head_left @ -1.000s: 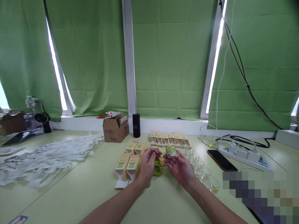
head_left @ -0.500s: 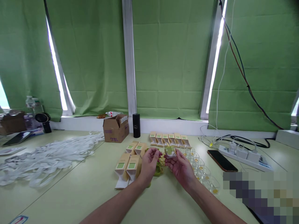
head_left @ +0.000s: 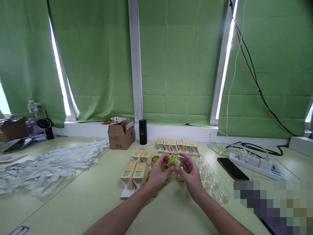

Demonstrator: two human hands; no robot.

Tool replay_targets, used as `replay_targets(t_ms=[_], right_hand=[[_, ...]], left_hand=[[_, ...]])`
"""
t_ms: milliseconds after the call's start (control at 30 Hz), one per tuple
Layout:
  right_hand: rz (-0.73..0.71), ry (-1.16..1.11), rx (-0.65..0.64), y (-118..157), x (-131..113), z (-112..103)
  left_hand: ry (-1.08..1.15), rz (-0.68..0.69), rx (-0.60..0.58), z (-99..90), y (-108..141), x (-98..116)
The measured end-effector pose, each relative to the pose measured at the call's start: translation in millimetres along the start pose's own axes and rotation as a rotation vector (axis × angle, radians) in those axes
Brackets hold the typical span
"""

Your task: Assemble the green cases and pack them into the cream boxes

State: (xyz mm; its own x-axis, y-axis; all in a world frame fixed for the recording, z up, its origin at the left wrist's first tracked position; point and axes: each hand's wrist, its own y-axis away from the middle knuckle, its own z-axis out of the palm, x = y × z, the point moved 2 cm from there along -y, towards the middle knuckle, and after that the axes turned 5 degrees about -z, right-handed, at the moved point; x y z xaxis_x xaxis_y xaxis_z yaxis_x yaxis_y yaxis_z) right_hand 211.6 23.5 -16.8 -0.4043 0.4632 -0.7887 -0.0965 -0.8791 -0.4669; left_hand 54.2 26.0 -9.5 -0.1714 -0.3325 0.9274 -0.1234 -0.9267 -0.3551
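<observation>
Between my two hands is a small green piece (head_left: 173, 160) with a pale prong-like part on its left and a clear, shiny part on its right. The fingers of my left hand (head_left: 160, 171) close on its left side. My right hand (head_left: 191, 173) grips it from the right. Other green pieces (head_left: 156, 159) lie partly hidden behind and below my left hand. To the left stand tan cartons (head_left: 140, 174) with green squares. Clear domed pieces (head_left: 221, 193) with yellow spots lie in rows right of my right hand.
A row of small cartons (head_left: 173, 147) stands behind my hands. Farther left are white straps (head_left: 53, 163), a cardboard box (head_left: 121, 135) and a black cylinder (head_left: 142, 132). A phone (head_left: 232, 168) and a power strip (head_left: 255, 165) lie at the right.
My hands have come together. The green piece has moved slightly left and turned, and my left hand now grips it too.
</observation>
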Motion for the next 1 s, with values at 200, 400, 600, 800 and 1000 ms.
replay_targets(t_ms=[200, 400, 600, 800, 1000], right_hand=[[-0.057, -0.006, -0.053, 3, -5, -3], [-0.115, -0.022, 0.102, -4, -8, -13], [-0.149, -0.025, 0.244, -10, -16, -15], [-0.146, -0.020, 0.254, -11, -16, -16], [-0.140, 0.004, 0.244, -11, -16, -17]], left_hand=[[0.007, 0.019, -0.027, 2.8, 3, 6], [-0.398, 0.221, -0.049, -0.7, 13, 21], [-1.046, 0.586, -0.312, 5.8, 29, 31], [-1.246, 0.459, -0.395, 11.2, 28, 33], [-1.326, 0.308, -0.482, 14.2, 26, 35]])
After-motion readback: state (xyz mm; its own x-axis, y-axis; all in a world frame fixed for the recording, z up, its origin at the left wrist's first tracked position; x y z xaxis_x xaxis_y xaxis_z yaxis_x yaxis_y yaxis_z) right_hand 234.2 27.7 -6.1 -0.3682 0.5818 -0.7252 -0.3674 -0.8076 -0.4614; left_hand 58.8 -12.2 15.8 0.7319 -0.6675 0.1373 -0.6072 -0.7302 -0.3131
